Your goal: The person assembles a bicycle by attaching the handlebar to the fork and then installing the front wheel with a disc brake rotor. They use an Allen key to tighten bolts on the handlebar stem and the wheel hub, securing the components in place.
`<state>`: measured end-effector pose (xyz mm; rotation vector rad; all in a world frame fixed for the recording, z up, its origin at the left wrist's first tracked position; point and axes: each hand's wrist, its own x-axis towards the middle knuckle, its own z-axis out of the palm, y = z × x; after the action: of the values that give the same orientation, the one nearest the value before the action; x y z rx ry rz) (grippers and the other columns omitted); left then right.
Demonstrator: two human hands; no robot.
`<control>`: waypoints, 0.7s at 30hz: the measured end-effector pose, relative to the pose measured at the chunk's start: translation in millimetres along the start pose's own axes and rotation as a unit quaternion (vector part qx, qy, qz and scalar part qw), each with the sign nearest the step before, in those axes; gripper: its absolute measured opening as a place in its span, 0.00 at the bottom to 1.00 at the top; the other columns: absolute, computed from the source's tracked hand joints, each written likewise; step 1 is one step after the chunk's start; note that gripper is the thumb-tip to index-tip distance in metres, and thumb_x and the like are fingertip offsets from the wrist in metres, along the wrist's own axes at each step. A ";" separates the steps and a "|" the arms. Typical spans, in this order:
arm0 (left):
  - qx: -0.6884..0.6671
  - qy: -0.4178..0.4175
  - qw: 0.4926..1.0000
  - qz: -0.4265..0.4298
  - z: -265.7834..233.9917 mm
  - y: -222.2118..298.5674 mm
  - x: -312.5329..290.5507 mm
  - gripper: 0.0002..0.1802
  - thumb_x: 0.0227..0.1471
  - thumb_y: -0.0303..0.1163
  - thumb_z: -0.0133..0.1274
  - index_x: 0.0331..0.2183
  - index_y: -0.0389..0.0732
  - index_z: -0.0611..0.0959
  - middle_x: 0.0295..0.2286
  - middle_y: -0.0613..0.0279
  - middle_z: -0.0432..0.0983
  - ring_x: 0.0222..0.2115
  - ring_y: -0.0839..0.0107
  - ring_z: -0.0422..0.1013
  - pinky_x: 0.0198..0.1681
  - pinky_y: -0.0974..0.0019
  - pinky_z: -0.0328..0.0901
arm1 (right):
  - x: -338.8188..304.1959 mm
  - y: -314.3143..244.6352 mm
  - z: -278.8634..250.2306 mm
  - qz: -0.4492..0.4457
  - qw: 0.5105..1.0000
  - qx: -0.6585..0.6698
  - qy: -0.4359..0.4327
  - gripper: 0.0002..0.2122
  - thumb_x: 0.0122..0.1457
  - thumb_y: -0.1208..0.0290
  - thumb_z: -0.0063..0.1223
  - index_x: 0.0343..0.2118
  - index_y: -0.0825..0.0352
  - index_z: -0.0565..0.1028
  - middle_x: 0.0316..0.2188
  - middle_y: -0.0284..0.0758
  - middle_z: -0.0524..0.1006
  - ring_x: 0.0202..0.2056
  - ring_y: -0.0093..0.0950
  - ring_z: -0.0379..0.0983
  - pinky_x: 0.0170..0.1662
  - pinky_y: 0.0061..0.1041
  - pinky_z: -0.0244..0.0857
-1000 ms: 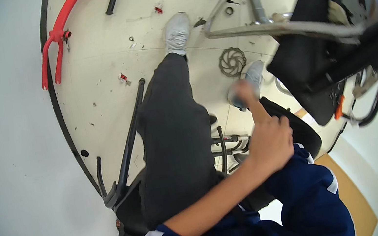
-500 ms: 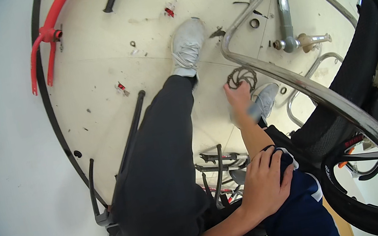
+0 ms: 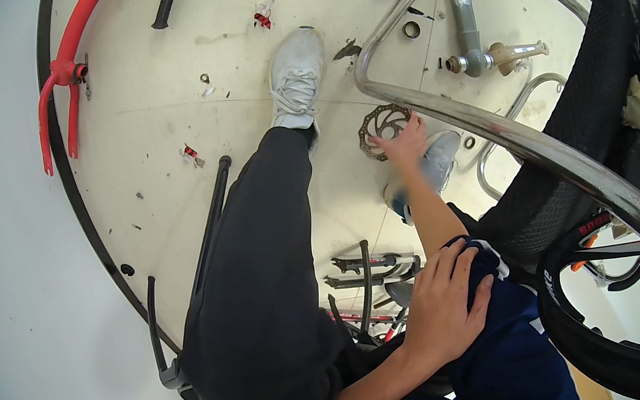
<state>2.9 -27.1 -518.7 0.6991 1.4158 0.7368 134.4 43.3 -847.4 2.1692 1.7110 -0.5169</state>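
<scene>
A dark metal bicycle brake disc with curved spokes shows near my right shoe. My right hand grips its right edge, thumb over the near side and fingers along the rim. I cannot tell whether the disc is lifted or rests on the floor. My left hand lies across the dark blue sleeve of my right arm. Its fingers drape over the cloth with the thumb apart, and it carries nothing.
A bent chrome tube frame and black mesh seat stand at the right. On the pale floor lie a grey metal tube, a red fork, a black tube, several scraps, and suspension forks.
My right hand has shifted rightward on the brake disc, so more of the disc shows. The whole view has slid slightly. My left hand stays on the sleeve.
</scene>
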 end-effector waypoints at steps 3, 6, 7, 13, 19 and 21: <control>-0.008 0.002 1.000 -0.002 0.3 0.4 1.8 0.24 0.56 0.38 0.54 0.50 0.32 0.74 0.52 0.45 0.68 0.53 0.48 0.65 0.57 0.54 0.59 | 11.2 6.6 -1.0 0.018 0.999 -0.007 -0.034 0.56 0.26 0.45 0.78 0.60 0.65 0.58 0.54 0.46 0.64 0.56 0.45 0.62 0.56 0.46 0.60; -0.012 0.003 1.000 -0.011 -1.1 0.8 2.9 0.24 0.56 0.37 0.54 0.50 0.32 0.74 0.53 0.45 0.68 0.54 0.48 0.65 0.57 0.53 0.58 | 10.0 4.0 0.6 0.039 0.998 -0.036 -0.039 0.57 0.25 0.42 0.77 0.60 0.65 0.59 0.52 0.45 0.64 0.55 0.43 0.63 0.55 0.46 0.59; -0.013 0.004 1.000 -0.014 -1.8 0.6 3.3 0.24 0.56 0.37 0.54 0.50 0.32 0.74 0.53 0.45 0.68 0.54 0.48 0.64 0.58 0.53 0.58 | 8.3 5.0 1.8 0.042 0.998 -0.033 -0.034 0.57 0.25 0.42 0.77 0.59 0.65 0.59 0.52 0.44 0.64 0.55 0.43 0.63 0.55 0.47 0.59; -0.022 0.001 1.000 -0.007 -0.4 1.7 3.4 0.22 0.56 0.37 0.54 0.48 0.32 0.76 0.50 0.45 0.71 0.51 0.48 0.67 0.56 0.54 0.61 | 11.7 24.1 11.8 -0.025 0.994 0.102 0.025 0.39 0.31 0.45 0.76 0.42 0.70 0.72 0.42 0.42 0.69 0.46 0.38 0.70 0.48 0.39 0.66; -0.073 -0.018 0.997 -0.008 9.1 7.8 -8.4 0.16 0.56 0.35 0.54 0.42 0.32 0.77 0.39 0.46 0.76 0.42 0.49 0.72 0.47 0.56 0.65 | 13.3 20.8 -25.3 -0.032 0.924 0.340 -0.170 0.15 0.52 0.68 0.67 0.23 0.71 0.69 0.19 0.31 0.73 0.20 0.21 0.73 0.21 0.22 0.70; -0.067 -0.014 0.997 0.034 16.7 12.1 -16.9 0.15 0.56 0.35 0.54 0.40 0.33 0.77 0.36 0.47 0.77 0.39 0.49 0.72 0.44 0.55 0.66 | -1.1 7.3 -44.3 -0.069 0.920 0.317 -0.222 0.16 0.53 0.69 0.66 0.22 0.71 0.68 0.19 0.32 0.73 0.19 0.21 0.73 0.22 0.23 0.71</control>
<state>18.9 -33.1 -498.2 0.6537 1.3095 0.8630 144.7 61.4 -807.7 2.0668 1.5728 -1.6549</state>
